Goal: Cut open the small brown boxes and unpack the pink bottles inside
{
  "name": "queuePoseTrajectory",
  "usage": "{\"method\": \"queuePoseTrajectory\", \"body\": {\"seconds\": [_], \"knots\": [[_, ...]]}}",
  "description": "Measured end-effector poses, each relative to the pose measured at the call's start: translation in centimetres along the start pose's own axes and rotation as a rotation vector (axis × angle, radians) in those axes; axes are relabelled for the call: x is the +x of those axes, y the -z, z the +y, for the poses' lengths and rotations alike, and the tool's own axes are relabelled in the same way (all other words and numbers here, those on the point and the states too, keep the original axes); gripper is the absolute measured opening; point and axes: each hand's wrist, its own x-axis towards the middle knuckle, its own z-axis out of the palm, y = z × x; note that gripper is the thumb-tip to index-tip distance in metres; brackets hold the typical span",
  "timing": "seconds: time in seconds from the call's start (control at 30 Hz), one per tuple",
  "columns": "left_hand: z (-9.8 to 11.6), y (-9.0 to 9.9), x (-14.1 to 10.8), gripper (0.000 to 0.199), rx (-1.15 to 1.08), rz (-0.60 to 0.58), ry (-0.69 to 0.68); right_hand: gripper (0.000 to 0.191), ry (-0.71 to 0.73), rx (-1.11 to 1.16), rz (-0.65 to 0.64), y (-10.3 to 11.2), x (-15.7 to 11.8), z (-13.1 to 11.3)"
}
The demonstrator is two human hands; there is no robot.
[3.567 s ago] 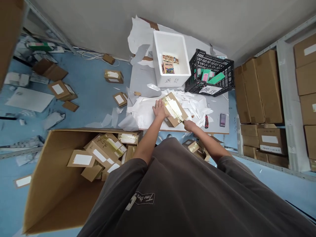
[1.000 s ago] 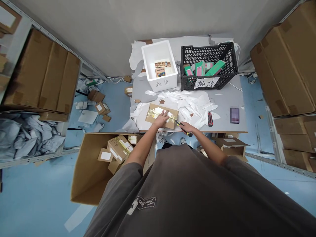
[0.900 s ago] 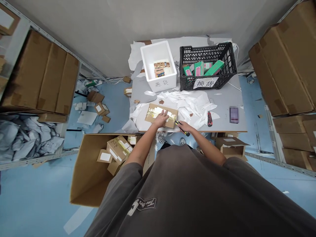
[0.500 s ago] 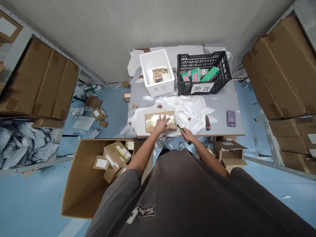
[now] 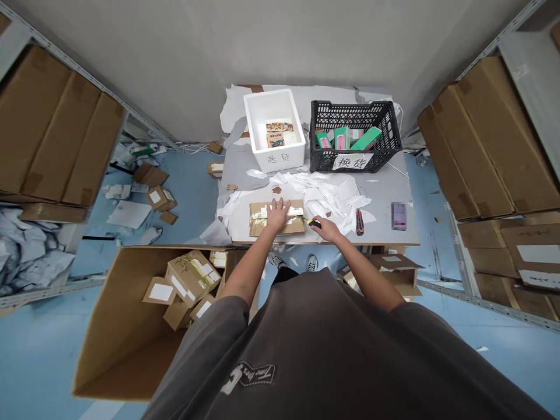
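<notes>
On the littered wallside table (image 5: pixel 382 189), left hand (image 5: pixel 275 216) splays over a carton (image 5: pixel 294 226); right hand (image 5: pixel 328 229) grips, seemingly, a cutter (image 5: pixel 314 223).

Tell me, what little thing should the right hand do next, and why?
Maybe the right hand should ease the yellow-and-black cutter along the shiny tape: its tip points at the right end of the box, and the left hand lies on top.

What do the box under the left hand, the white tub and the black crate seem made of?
Box: likely cardboard, matte brown, with shiny tape glinting across its top.
White tub: probably foam, matte, judging by its thick walls.
Black crate: seemingly moulded plastic, dull, with open lattice sides.
</notes>
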Motion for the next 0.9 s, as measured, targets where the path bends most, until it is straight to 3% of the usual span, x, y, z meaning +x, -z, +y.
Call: {"method": "queuePoseTrajectory", "body": {"seconds": [0.4, 0.9], "knots": [[1.1, -3.4, -2.2, 0.066, -0.046, 0.206, 0.036, 0.042, 0.084, -0.436, 0.022, 0.5, 1.2, -1.4], [1.7, -2.4, -2.9, 0.064, -0.040, 0.177, 0.075, 0.043, 0.064, -0.366, 0.047, 0.1, 1.1, -1.9]]}}
